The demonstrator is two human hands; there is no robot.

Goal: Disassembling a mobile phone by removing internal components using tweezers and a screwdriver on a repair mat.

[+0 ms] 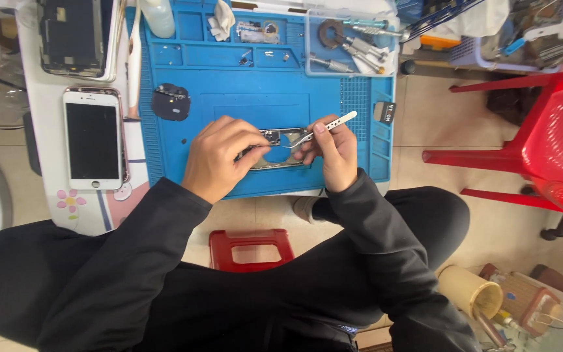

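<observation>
An opened phone chassis w/ bare metal frame & dark internals (280, 148) is being worked on, lying flat near the front-centre of the blue silicone repair mat (229, 104). It's being pinned down by the left hand (219, 156), fingers curled & pressed tog. over its left end. A pair of white-handled fine-tip metal tweezers (326, 128) is being pinched btwn thumb & fingers of the right hand (332, 151); the tips are being pointed down-left at the chassis' upper edge, though contact can't be told.

A white smartphone w/ dark screen (93, 139) is lying face-up on the white tabletop (47, 98), just left of the mat. A round black part (171, 102) is resting on the mat, up-left of the left hand. A clear plastic tray of metal tools (350, 42) is sitting at the mat's far right corner. A red plastic stool (251, 249) is being straddled below the table edge; a red plastic chair (548, 137) is standing well apart on the right.
</observation>
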